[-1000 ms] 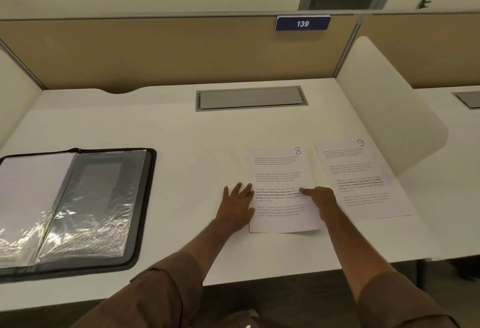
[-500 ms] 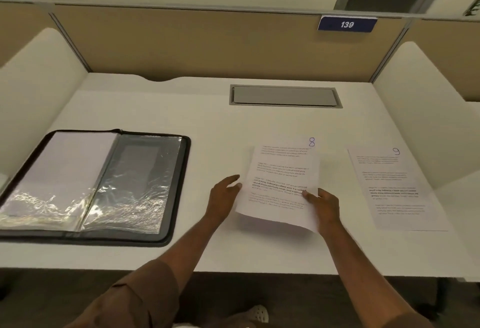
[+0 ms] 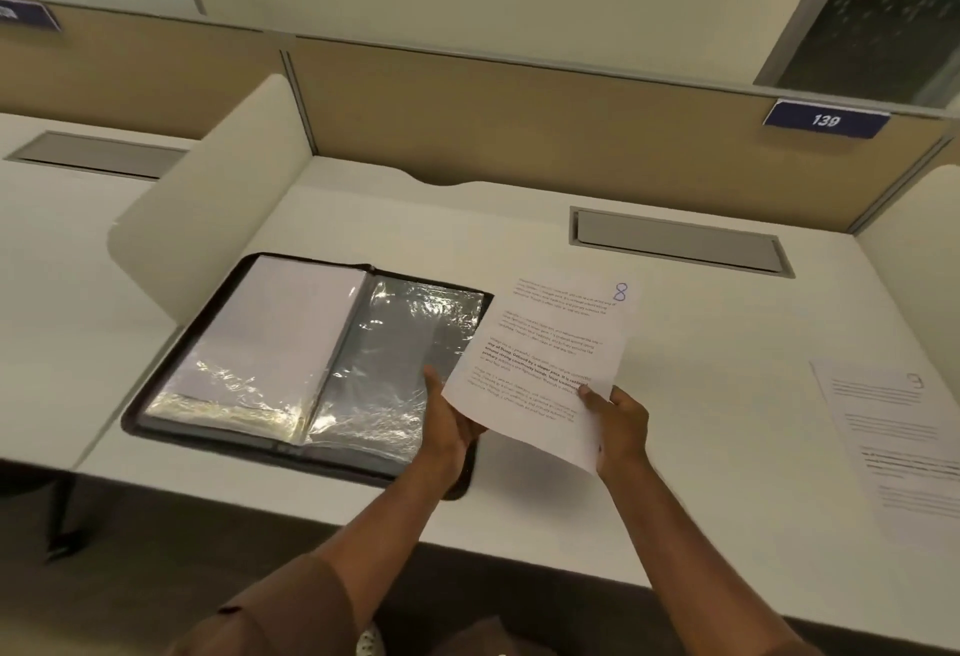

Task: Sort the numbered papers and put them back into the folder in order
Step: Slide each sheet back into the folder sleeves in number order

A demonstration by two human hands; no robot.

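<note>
Head view, the sheet: a person holds a printed paper marked 8 with both hands, lifted off the white desk and tilted, its left edge overlapping the right edge of the open folder.
Head view, left hand: the left hand supports the paper's lower left corner from beneath; one fingertip shows above the sheet's edge over the folder's right sleeve, the other fingers are hidden under the paper, so how far they curl cannot be told.
Head view, right hand: the right hand pinches the paper's lower right edge, thumb on the printed face, the fingers curled behind it.
Head view, the folder: a black zip-edged display folder lies open flat on the left part of the desk; its left page holds white paper under a glossy plastic sleeve, its right page shows a grey backing under crinkled clear plastic.
Head view, second sheet: another printed paper lies flat at the far right of the desk, well apart from the folder; the handwritten number in its top corner is blurred and cannot be read with certainty.
Head view, surroundings: a grey cable hatch is set into the desk behind the held paper; a blue plate reading 139 is fixed to the tan partition; a rounded cream divider stands to the folder's left; brown sleeves show at the lower edge.
</note>
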